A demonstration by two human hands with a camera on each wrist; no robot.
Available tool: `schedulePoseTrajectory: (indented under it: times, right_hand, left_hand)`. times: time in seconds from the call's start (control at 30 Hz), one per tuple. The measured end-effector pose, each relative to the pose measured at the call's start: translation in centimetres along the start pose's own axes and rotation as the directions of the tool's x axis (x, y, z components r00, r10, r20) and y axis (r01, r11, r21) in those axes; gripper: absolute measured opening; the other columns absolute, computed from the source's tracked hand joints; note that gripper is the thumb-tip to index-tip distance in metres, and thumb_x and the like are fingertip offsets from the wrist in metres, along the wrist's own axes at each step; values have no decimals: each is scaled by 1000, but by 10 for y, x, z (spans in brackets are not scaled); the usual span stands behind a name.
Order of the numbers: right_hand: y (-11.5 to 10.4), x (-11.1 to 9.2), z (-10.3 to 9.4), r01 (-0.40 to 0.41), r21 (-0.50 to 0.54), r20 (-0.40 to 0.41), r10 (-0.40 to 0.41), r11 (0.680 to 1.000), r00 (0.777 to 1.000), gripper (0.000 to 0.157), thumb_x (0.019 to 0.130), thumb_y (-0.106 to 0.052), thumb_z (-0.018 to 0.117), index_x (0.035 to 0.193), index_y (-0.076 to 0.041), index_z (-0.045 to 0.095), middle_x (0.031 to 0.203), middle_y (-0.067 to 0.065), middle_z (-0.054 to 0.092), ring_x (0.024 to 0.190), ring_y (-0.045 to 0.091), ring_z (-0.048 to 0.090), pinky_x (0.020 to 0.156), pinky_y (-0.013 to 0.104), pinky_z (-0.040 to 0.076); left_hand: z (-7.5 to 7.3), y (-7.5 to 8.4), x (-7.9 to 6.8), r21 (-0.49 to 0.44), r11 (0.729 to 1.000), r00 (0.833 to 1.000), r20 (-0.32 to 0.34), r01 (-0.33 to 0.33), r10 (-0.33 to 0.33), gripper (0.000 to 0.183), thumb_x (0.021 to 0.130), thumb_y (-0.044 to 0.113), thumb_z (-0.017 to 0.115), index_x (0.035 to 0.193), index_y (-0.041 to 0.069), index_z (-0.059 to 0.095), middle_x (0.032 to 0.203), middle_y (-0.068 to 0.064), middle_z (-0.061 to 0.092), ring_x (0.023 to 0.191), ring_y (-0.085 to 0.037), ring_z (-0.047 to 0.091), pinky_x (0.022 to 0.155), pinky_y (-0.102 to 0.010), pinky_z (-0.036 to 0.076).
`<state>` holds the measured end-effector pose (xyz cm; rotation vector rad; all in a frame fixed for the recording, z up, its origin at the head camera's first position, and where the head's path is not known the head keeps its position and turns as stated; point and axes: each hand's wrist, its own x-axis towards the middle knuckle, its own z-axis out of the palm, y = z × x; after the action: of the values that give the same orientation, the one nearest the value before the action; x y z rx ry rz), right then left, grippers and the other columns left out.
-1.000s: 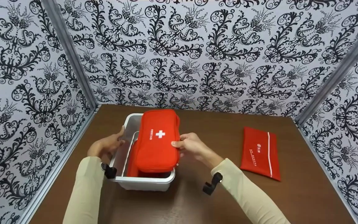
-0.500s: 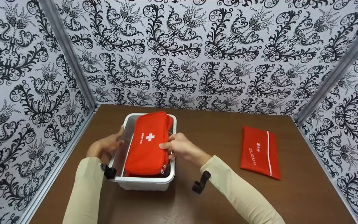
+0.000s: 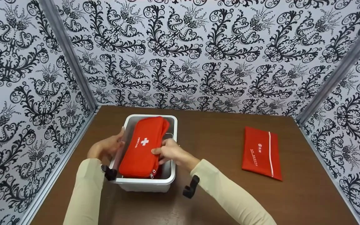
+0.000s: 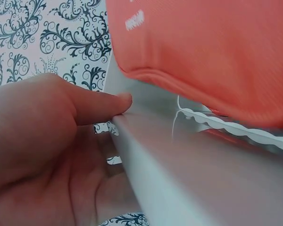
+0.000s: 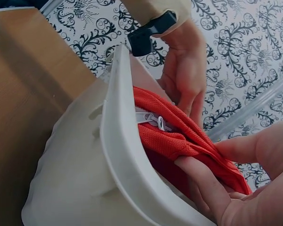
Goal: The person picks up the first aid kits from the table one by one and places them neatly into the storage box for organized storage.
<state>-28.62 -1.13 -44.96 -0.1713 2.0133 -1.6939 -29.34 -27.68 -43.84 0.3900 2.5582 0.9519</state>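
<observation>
A red first aid pouch (image 3: 139, 150) with a white cross lies tilted inside the white plastic bin (image 3: 147, 180). My right hand (image 3: 170, 152) pinches the pouch's right edge, thumb on top and fingers beneath, inside the bin. The right wrist view shows the pouch's zipper pull (image 5: 161, 123) close to the rim. At the bin's left side my left hand (image 3: 108, 146) grips the wall, its thumb over the rim and its fingers outside, as the left wrist view shows. Below the pouch, a wavy white strip (image 4: 236, 127) and some red material show inside the bin.
A flat red pouch (image 3: 261, 153) with a white stripe and white print lies on the brown table (image 3: 211, 140) at the right. Patterned walls (image 3: 180, 62) stand behind and on both sides.
My right hand has moved left and lowered the first aid pouch from over the bin's right side down into the bin. My left hand stays at the left rim.
</observation>
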Motion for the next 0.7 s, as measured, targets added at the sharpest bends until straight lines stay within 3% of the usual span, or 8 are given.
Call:
schedulePoseTrajectory:
  times: [0.17, 0.2, 0.27, 0.33, 0.43, 0.53, 0.63, 0.7]
  right_hand:
    - [-1, 5, 9, -16, -23, -24, 15, 1000, 1000, 14, 89, -4, 69, 99, 4, 66, 78, 9, 72, 65, 19, 71, 54, 28, 60]
    - [-1, 5, 10, -19, -29, -28, 18, 999, 999, 13, 89, -4, 69, 99, 4, 66, 79, 10, 73, 66, 20, 72, 54, 28, 60]
    - [-1, 6, 13, -23, -39, -31, 22, 999, 999, 13, 89, -3, 69, 99, 4, 66, 81, 12, 74, 69, 23, 73, 55, 30, 61]
    - [0, 7, 15, -22, -48, -30, 21, 999, 999, 13, 89, -2, 67, 100, 5, 66, 85, 15, 75, 72, 26, 74, 57, 32, 62]
    - [0, 8, 16, -21, -51, -28, 19, 998, 999, 13, 90, -1, 65, 100, 7, 65, 87, 18, 75, 74, 28, 74, 61, 35, 63]
    - [1, 10, 17, -20, -61, -18, 19, 998, 1000, 11, 91, -1, 64, 98, 7, 65, 86, 18, 74, 71, 27, 73, 64, 37, 63]
    - [1, 11, 17, -27, -80, -12, 26, 996, 1000, 9, 92, -1, 64, 97, 6, 66, 83, 16, 72, 69, 25, 71, 65, 39, 64]
    - [1, 11, 17, -31, -95, -16, 30, 995, 999, 9, 92, -1, 64, 97, 6, 65, 84, 16, 72, 70, 27, 71, 66, 39, 64]
  left_hand:
    - [0, 0, -2, -53, 998, 999, 19, 26, -25, 70, 104, 3, 39, 154, -7, -10, 147, -44, 30, 126, -48, 43, 101, -58, 49]
    - [0, 0, -2, -36, 999, 1000, 12, 18, -18, 71, 104, 3, 40, 153, -9, -9, 143, -43, 36, 119, -47, 47, 98, -55, 51]
    - [0, 1, -2, -25, 1000, 1000, 6, 11, -11, 70, 104, 3, 40, 153, -10, -8, 139, -43, 40, 119, -47, 48, 103, -55, 47]
    - [0, 2, -3, -75, 996, 999, 21, 40, -39, 70, 105, 3, 39, 154, -6, -11, 141, -41, 37, 125, -49, 43, 103, -58, 48]
    - [0, 4, -3, -83, 996, 999, 31, 35, -33, 70, 106, 5, 38, 155, -5, -11, 147, -43, 29, 133, -53, 37, 96, -61, 53]
    - [-1, 4, -3, -77, 996, 999, 33, 43, -41, 69, 106, 5, 36, 155, -5, -12, 147, -43, 30, 121, -51, 50, 69, -46, 62]
    - [0, 2, -3, -50, 998, 999, 16, 30, -29, 69, 105, 3, 37, 154, -7, -10, 136, -42, 43, 97, -44, 60, 54, -30, 53]
    - [0, 1, -2, -44, 999, 1000, 10, 20, -19, 68, 105, 3, 37, 154, -9, -9, 135, -43, 44, 98, -42, 60, 54, -29, 52]
